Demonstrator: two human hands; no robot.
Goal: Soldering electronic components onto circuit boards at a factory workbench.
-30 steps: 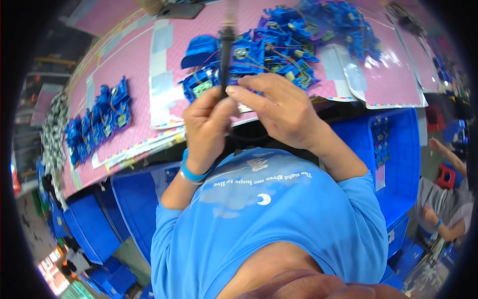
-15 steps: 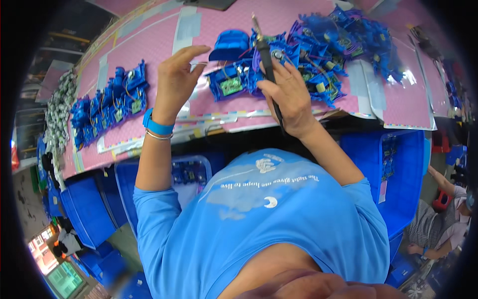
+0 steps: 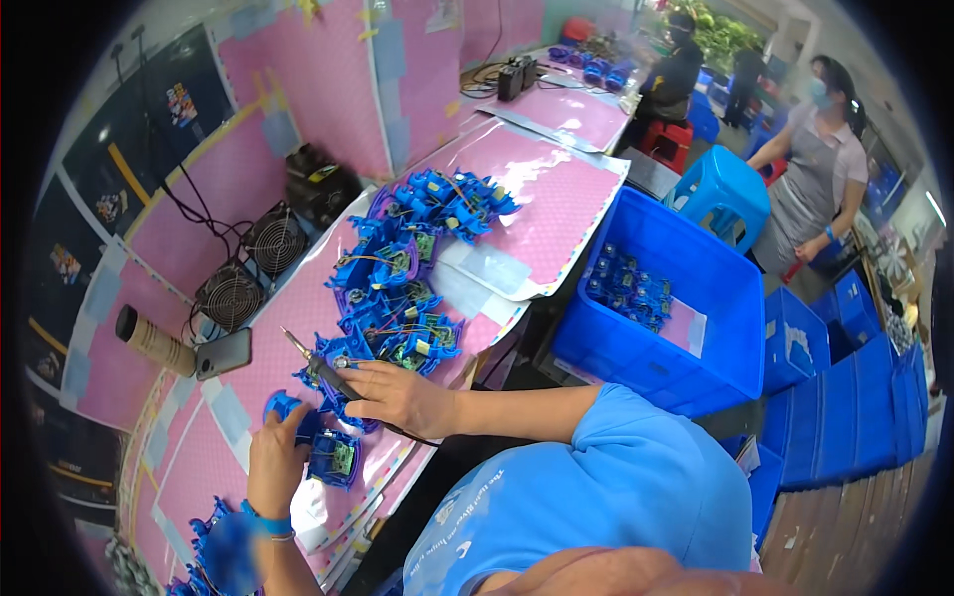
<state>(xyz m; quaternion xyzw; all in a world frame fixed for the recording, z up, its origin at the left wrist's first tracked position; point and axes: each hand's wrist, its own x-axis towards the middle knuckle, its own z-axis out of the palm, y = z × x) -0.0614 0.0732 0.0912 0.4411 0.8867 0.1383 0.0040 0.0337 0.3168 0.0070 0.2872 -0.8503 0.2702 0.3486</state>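
Observation:
My right hand [image 3: 405, 399] is closed around the black handle of a soldering iron [image 3: 328, 375]. Its bare metal tip points up and left, above the pink work surface. My left hand [image 3: 275, 459] has its fingers bent onto a blue plastic housing [image 3: 282, 403] and grips it; the fingertips are partly hidden. Beside that hand lies an opened blue housing with a green circuit board [image 3: 342, 458] in it. A heap of blue and purple housings [image 3: 397, 268] with wires and boards stretches away beyond my right hand.
Two fans [image 3: 273, 241] stand behind the work surface, near a phone [image 3: 223, 355] and a tan bottle [image 3: 154, 341]. A large blue bin [image 3: 661, 298] holding more blue parts sits to the right. A person in a grey apron [image 3: 810, 179] stands beyond a blue stool [image 3: 723, 199].
The view has swung to the right, bringing in the fans, bin and person. My left hand has come from a thin wire onto the blue housing. My right hand still holds the soldering iron.

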